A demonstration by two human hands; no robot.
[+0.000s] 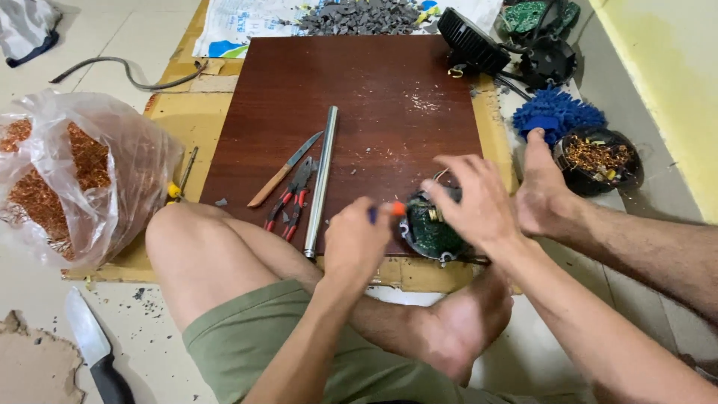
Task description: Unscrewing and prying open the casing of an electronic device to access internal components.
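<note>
I sit on the floor at a dark brown wooden board (359, 97). My left hand (357, 243) is closed around a small tool with a blue and orange handle (389, 210), its tip pointing at a round black device with a green circuit board (431, 232). My right hand (473, 200) rests on top of that device, fingers spread over it, holding it at the board's near edge. My right foot (540, 187) lies just right of it.
On the board lie a metal rod (322, 176), red-handled pliers (291, 200) and a knife (284, 170). A clear bag of copper wire (63, 176) sits left. Black device shells (486, 41), a blue brush (557, 112) and a bowl of scraps (598, 158) stand right. A cleaver (93, 348) lies near left.
</note>
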